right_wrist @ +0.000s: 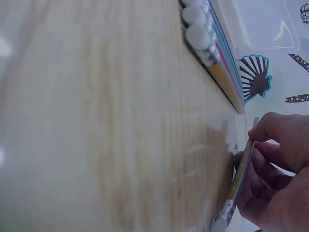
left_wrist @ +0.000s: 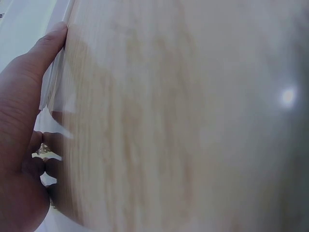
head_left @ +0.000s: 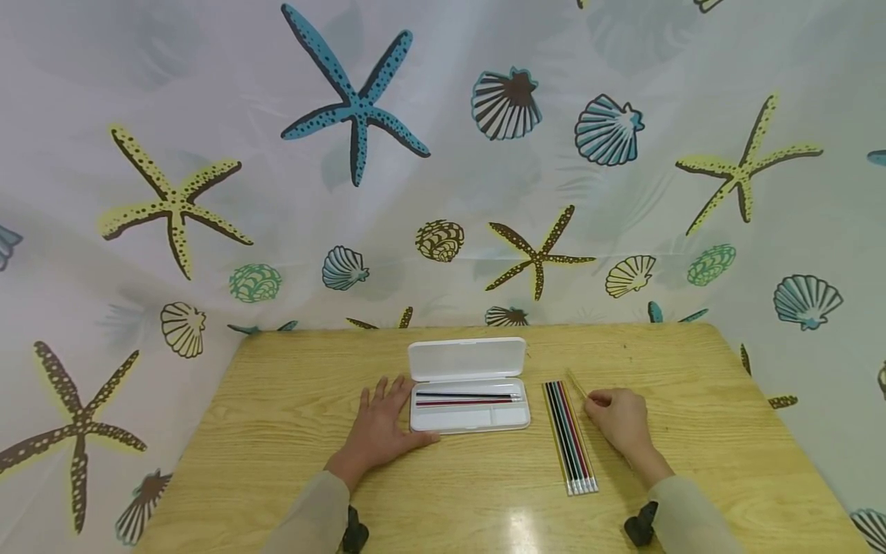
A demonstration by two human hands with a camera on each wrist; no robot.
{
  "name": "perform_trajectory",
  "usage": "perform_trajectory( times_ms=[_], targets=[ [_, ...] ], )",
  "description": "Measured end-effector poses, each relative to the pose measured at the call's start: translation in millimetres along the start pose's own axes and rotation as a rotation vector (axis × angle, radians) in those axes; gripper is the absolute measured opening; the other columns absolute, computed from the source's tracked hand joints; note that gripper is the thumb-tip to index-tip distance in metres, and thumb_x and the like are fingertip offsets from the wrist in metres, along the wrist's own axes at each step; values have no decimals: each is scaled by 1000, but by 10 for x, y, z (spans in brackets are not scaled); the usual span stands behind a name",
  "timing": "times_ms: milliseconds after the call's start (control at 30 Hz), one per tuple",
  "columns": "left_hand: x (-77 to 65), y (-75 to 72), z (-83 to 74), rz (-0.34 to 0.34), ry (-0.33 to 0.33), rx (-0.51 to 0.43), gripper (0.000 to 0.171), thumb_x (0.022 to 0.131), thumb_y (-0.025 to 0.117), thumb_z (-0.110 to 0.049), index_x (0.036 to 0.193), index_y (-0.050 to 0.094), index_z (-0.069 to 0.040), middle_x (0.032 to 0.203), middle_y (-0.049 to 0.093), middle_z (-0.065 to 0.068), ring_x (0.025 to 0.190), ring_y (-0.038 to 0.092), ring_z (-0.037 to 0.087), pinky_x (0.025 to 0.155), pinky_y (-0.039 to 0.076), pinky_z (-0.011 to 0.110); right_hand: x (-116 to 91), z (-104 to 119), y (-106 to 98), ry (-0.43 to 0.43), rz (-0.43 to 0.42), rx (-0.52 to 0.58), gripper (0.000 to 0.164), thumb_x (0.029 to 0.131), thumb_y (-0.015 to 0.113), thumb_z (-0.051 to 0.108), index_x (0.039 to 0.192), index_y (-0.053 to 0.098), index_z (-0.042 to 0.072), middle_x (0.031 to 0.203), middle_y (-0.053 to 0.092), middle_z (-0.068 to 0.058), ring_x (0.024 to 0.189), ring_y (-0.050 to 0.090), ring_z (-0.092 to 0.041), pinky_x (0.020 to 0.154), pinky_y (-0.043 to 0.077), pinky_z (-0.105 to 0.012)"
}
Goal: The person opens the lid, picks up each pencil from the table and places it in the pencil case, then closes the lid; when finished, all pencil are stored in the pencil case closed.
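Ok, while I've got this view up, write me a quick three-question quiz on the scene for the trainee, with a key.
1. Which hand holds a single pencil?
2. True or false: the lid of the white case stands open.
3. The row of pencils lies:
A) inside the case
B) on the table beside the case
C) on the lid

Key:
1. The right hand.
2. True.
3. B.
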State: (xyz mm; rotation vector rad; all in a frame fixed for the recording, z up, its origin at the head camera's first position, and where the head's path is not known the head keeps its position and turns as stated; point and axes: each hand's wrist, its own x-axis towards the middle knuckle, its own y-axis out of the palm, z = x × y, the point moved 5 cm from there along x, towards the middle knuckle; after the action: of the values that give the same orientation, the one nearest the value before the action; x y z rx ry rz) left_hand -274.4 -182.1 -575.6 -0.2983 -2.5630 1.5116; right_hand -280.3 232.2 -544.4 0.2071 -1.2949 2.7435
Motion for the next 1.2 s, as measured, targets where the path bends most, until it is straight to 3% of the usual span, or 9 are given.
perform_trajectory(
  times_ms=[167, 333, 700, 933, 1200],
  targets=[
    [6, 13, 15, -4, 8, 2, 113, 80, 75, -77, 168, 32, -21, 170, 34, 20, 161, 20, 49, 126, 8, 73, -9, 17, -46, -6, -43, 63, 21, 94, 74, 11, 108, 81, -3, 96, 79, -20, 83, 74, -27, 68, 58, -29],
    [8, 20, 26, -13, 13, 5, 113, 80, 75, -77, 168, 32, -21, 170, 35, 20, 161, 20, 48, 126, 8, 74, -20, 60, -29, -56, -21, 152, 20, 97, 77, 14, 112, 82, 1, 105, 79, -18, 90, 75, -27, 72, 57, -21],
    [2, 13, 16, -16, 11, -6, 112, 79, 77, -76, 167, 34, -20, 170, 35, 21, 160, 21, 49, 126, 8, 74, -2, 301, 66, -87, 60, 266, 24, 97, 79, 24, 116, 82, 10, 105, 79, -10, 87, 69, -10, 73, 56, -21],
    [5, 8, 15, 0, 7, -3, 113, 80, 75, -77, 169, 29, -24, 171, 33, 20, 161, 18, 48, 127, 6, 73, 40, 547, 118, -139, 111, 276, 20, 96, 79, 19, 113, 83, 9, 102, 79, -8, 88, 68, -13, 73, 55, -22],
    [-6, 7, 12, -9, 8, -5, 113, 80, 76, -76, 168, 30, -24, 170, 34, 20, 160, 20, 49, 126, 8, 73, 114, 807, 296, -223, 170, 256, 16, 96, 80, 20, 109, 84, 13, 93, 76, -2, 75, 56, -8, 63, 47, -22]
  ],
)
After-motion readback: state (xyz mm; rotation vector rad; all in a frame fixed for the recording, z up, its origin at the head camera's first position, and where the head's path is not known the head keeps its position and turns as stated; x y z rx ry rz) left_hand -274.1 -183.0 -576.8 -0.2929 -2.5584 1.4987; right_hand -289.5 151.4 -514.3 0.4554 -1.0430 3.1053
